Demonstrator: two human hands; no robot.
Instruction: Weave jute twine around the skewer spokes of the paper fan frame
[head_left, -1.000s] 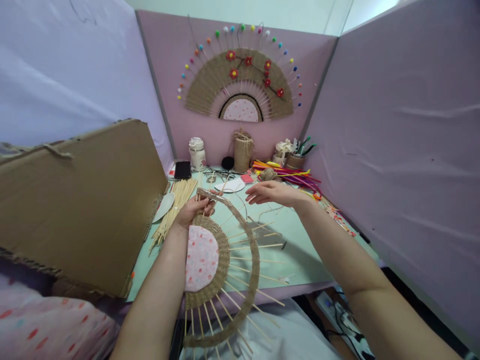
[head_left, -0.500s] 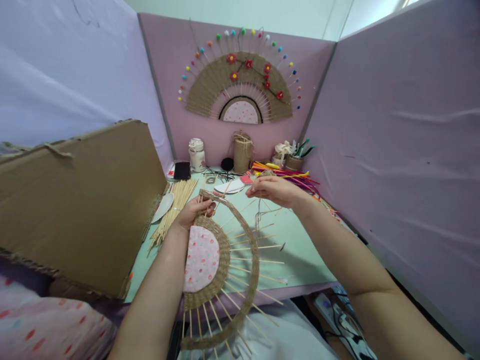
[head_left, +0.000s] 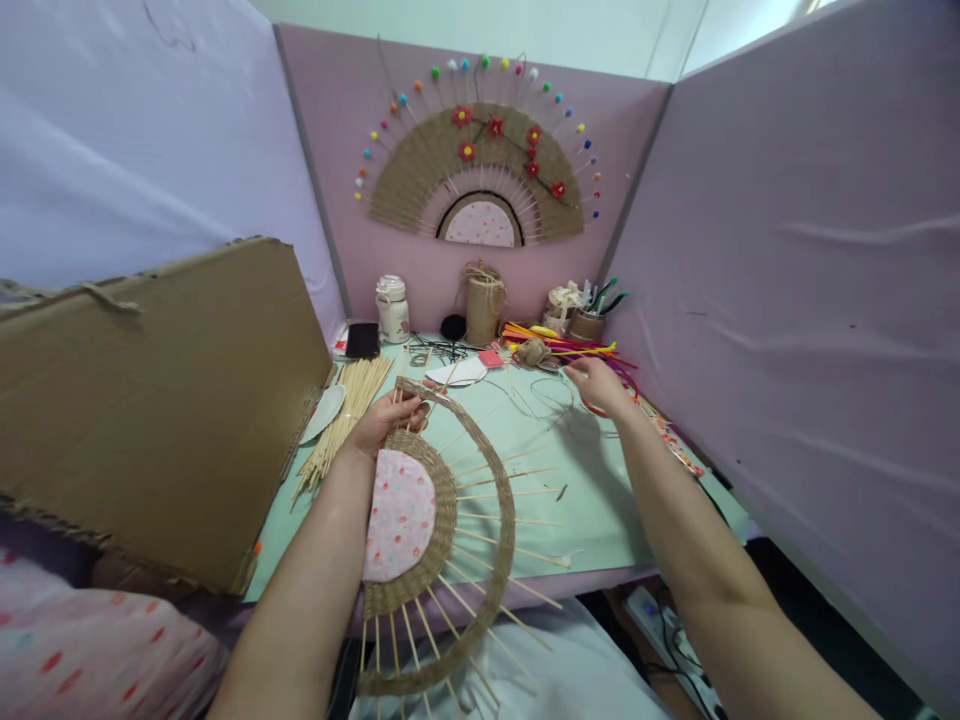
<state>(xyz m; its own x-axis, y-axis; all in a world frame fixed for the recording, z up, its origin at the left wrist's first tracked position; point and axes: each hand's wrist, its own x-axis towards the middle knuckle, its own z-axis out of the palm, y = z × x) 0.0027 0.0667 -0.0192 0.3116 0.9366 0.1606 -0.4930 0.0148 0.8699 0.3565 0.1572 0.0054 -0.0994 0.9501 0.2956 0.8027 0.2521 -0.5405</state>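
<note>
My left hand is closed on the upper end of a half-round woven fan, gripping its thin sticks. The fan stands on its side, with a pink dotted half-circle, a woven inner band and an outer twine band. Bare stick ends fan out to the right and down. My right hand is over the table's right side, fingers bent together, just right of a ball of twine. A red curved piece shows under it; what the fingers hold is hidden.
A bundle of sticks and a white oval piece lie left, beside a cardboard sheet. Behind are a white jar, a twine roll and bright pipe cleaners. A finished fan hangs on the wall.
My right hand has moved right, away from the fan, uncovering the twine ball. A red curved piece now shows below it. My left hand and the fan have stayed almost still.
</note>
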